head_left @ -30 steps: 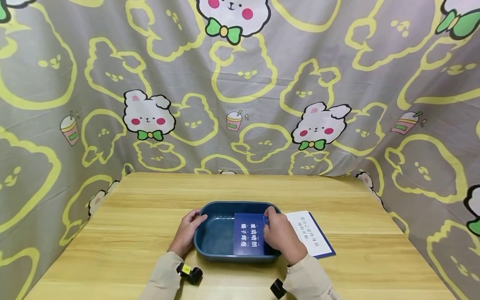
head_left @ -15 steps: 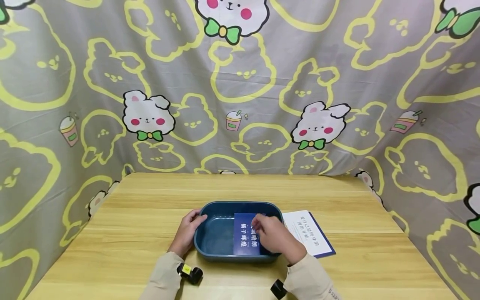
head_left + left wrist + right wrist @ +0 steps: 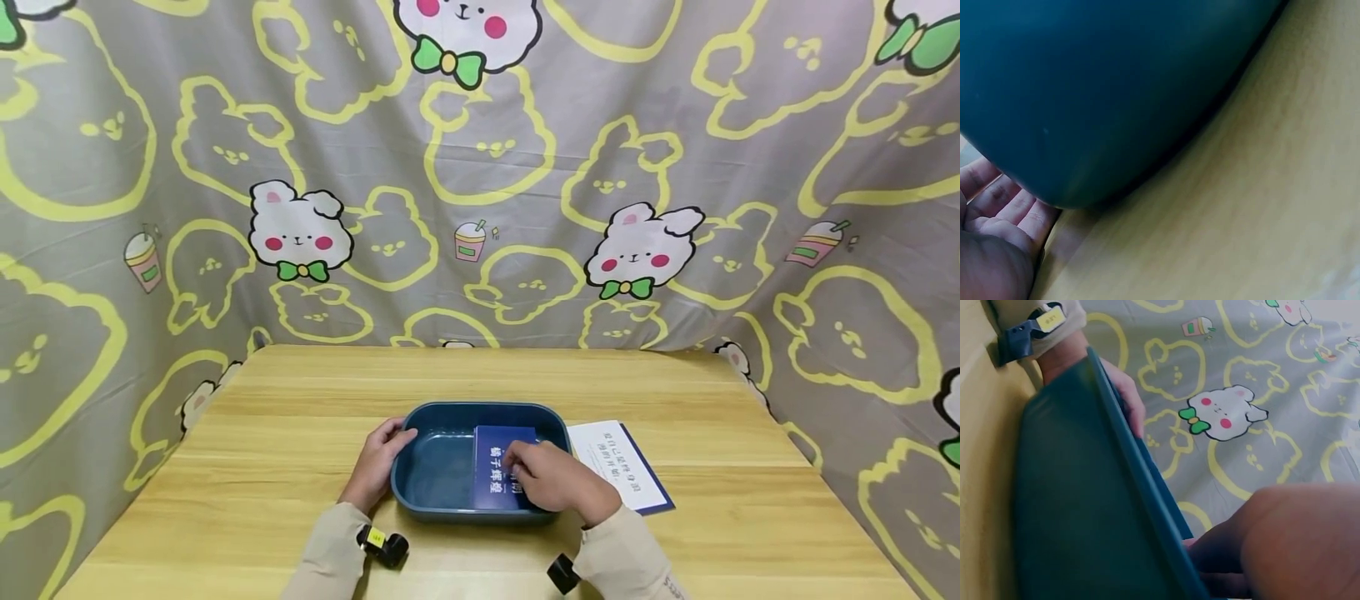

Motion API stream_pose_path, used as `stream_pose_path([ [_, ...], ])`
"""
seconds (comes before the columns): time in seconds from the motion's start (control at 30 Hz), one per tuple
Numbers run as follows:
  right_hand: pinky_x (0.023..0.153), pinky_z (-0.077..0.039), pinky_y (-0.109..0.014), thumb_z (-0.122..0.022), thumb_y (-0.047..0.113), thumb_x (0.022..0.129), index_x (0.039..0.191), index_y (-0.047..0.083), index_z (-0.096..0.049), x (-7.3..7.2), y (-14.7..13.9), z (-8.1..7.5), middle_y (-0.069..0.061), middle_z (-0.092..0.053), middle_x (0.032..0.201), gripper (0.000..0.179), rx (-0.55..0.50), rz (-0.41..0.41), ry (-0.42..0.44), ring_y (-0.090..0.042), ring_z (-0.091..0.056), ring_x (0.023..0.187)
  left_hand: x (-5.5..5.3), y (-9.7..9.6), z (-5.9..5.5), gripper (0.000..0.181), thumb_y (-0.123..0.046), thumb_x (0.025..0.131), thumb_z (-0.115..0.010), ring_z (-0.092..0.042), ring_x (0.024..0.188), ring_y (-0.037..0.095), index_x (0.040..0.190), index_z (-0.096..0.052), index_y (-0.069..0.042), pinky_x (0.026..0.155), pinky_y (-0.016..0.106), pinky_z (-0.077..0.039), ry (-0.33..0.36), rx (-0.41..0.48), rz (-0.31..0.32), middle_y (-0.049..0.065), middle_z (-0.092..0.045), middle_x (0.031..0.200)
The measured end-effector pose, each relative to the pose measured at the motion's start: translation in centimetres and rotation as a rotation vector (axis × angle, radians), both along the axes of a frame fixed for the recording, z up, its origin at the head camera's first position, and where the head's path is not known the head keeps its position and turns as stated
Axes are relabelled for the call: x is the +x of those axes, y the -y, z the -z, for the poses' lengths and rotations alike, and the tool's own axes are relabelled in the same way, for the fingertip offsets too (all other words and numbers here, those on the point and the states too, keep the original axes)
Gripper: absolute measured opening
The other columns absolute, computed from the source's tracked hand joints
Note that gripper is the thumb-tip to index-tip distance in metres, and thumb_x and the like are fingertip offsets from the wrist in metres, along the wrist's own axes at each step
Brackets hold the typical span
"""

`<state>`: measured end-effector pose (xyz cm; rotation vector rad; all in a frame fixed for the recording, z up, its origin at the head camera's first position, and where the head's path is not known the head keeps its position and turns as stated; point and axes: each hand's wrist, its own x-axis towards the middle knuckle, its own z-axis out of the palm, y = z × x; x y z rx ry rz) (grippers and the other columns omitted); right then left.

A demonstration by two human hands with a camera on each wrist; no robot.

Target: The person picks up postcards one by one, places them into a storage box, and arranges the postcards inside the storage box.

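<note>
A dark teal rectangular baking dish (image 3: pixel 431 479) with rounded corners stands on the wooden table. My left hand (image 3: pixel 375 467) holds its left end, thumb over the rim and fingers along the outer wall; the left wrist view shows those fingers (image 3: pixel 1019 206) against the dish's side. Inside the right half lies a dark blue card (image 3: pixel 487 496) with white Chinese characters. My right hand (image 3: pixel 551 475) reaches over the right rim with bent fingers, fingertips on the card and covering some characters. I cannot tell whether they pinch it. In the right wrist view the rim partly hides these fingers.
Right of the dish, a white printed sheet (image 3: pixel 618 462) with a blue edge along its right and lower sides lies on the table (image 3: pixel 300 433). A grey curtain (image 3: pixel 405 150) with yellow outlines and white cartoon figures hangs behind and at both sides.
My right hand has moved left from the card's right side to its middle, fingers pointing down. The card has shifted slightly right in the dish. My left hand keeps its place.
</note>
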<state>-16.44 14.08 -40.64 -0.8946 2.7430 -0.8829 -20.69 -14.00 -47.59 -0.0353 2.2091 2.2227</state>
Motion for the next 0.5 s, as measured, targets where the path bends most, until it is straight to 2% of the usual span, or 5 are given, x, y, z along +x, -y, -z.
stream_pose_path([
  [0.17,0.066,-0.048,-0.028,-0.056,0.003,0.095,0.1,0.004,-0.063,-0.4,-0.7,0.0,0.002,-0.062,0.084,0.009,-0.056,0.071,-0.058,-0.007,-0.054,0.07,-0.1,0.0,0.0,0.032,-0.014,0.097,-0.058,-0.055,0.1,0.021,0.122,-0.058,0.005,0.083,0.024,-0.047,0.006,0.001,-0.009,0.012,-0.059,0.112],
  [0.37,0.059,-0.047,-0.025,-0.062,0.005,0.093,0.093,0.004,-0.063,-1.3,-1.7,0.7,0.007,-0.058,0.076,0.001,-0.14,0.158,-0.115,-0.006,-0.052,0.064,0.0,0.0,0.0,0.034,-0.016,0.097,-0.058,-0.055,0.101,0.022,0.123,-0.056,0.006,0.083,0.024,-0.047,-0.004,-0.004,-0.004,0.016,-0.058,0.114],
  [0.5,0.055,-0.045,-0.024,-0.068,0.001,0.087,0.087,0.007,-0.062,-1.6,-2.5,0.6,0.008,-0.054,0.07,0.008,-0.222,0.264,-0.173,-0.006,-0.049,0.06,0.1,0.0,-0.1,0.034,-0.016,0.097,-0.059,-0.055,0.102,0.023,0.123,-0.057,0.006,0.083,0.024,-0.047,-0.005,-0.005,-0.001,0.016,-0.058,0.114],
])
